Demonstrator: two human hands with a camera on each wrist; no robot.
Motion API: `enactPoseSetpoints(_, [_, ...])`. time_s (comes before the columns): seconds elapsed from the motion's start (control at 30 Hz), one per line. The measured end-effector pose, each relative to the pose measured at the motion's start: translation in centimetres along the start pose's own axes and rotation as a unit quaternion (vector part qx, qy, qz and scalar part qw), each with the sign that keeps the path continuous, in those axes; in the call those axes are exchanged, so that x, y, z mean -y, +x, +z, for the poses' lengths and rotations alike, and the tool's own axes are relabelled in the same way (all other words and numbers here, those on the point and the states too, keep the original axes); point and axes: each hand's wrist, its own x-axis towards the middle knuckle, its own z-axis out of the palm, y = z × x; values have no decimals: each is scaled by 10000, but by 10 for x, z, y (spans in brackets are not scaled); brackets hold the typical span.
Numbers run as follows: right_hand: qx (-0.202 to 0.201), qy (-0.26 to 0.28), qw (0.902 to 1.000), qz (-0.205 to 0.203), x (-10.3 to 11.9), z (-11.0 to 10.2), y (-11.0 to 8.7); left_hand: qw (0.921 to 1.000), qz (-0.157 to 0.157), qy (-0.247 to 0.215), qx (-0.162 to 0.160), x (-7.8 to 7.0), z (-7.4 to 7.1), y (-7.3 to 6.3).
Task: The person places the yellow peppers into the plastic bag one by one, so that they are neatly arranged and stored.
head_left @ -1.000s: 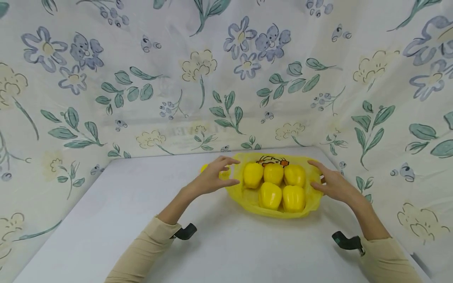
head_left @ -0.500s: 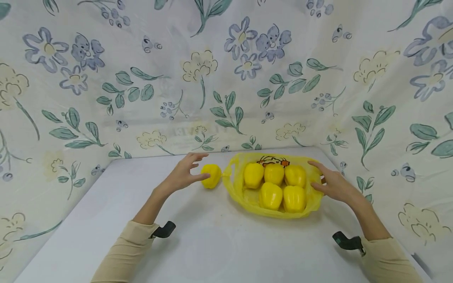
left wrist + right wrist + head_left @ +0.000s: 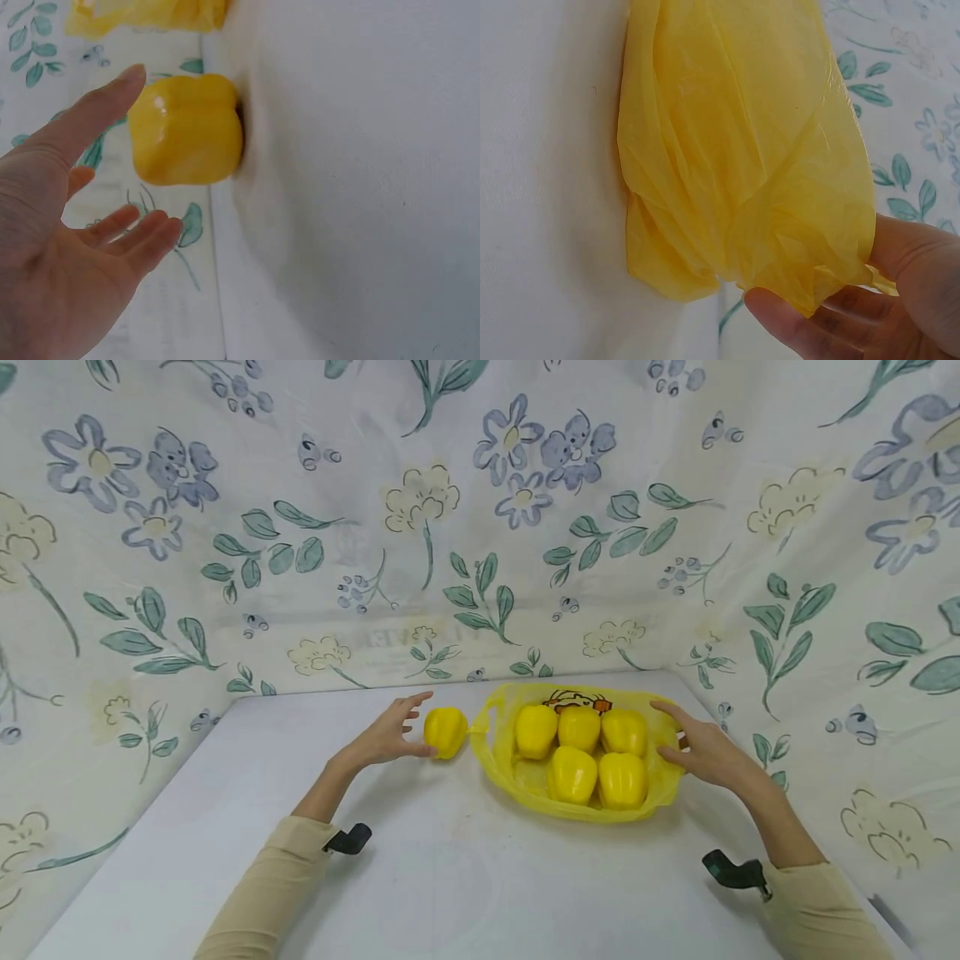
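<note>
In the head view my left hand (image 3: 390, 732) is beside a lone yellow bell pepper (image 3: 445, 732) on the table, its fingers and thumb spread. The left wrist view shows this bell pepper (image 3: 187, 130) past the thumb tip, with the fingers apart from it. Right of it lies a yellow plastic bag (image 3: 525, 789), its mouth spread wide, with several yellow bell peppers (image 3: 573, 775) inside. My right hand (image 3: 712, 752) holds the bag's right edge. Up close, the right wrist view has the crinkled bag (image 3: 727, 135) between thumb and fingers; some fingers are partly hidden.
The white table (image 3: 420, 877) stretches in front of and left of the bag. A floral cloth (image 3: 450, 543) hangs behind the table and along its sides. Black wrist cameras (image 3: 351, 839) stick out from both beige sleeves (image 3: 258, 889).
My left hand has moved left from the bag's left rim to the lone bell pepper, uncovering it, and has dropped slightly. The right hand and the bag stay put.
</note>
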Motion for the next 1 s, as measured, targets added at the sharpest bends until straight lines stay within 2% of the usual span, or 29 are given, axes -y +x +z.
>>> enactPoseSetpoints(0.27, [-22,-18,10000,-8,1,-1,0,9993,61,9,373,12,9,15])
enactPoseSetpoints(0.53, [11,14,10000,29,3,0,-1,9986,203,298,395,16,16,20])
enactPoseSetpoints(1.0, [-12,3,10000,-46,0,1,-1,9989,153,296,323,21,20,20])
